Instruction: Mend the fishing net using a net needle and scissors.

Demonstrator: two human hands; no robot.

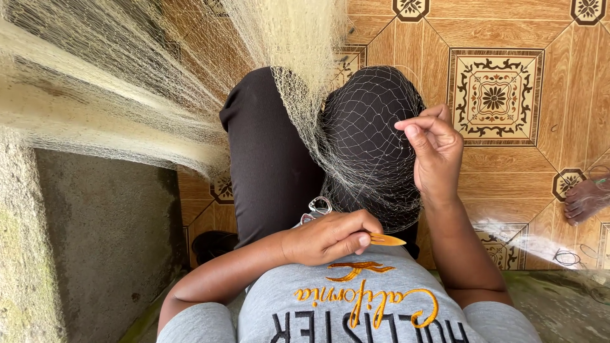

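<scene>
Two hands work over the lap: the right hand (435,152) pinches a strand of the fishing net (368,140) draped over the raised knee, while the left hand (330,236) is closed around an orange netting needle (385,239). Scissors (316,208), it seems, lie half-hidden just behind that fist, above the tiled floor (508,32).

The net (356,136) is fine, pale, translucent filament mesh with a slight sheen, bunched thick and matt at the upper left. The netting needle (386,239) looks like smooth orange plastic. The scissors (318,208) are shiny metal. The trousers (267,165) are matt black cloth, the shirt (375,311) soft grey knit. The floor (508,165) is glossy wood-patterned tile; the wall (95,254) is rough grey concrete.
</scene>
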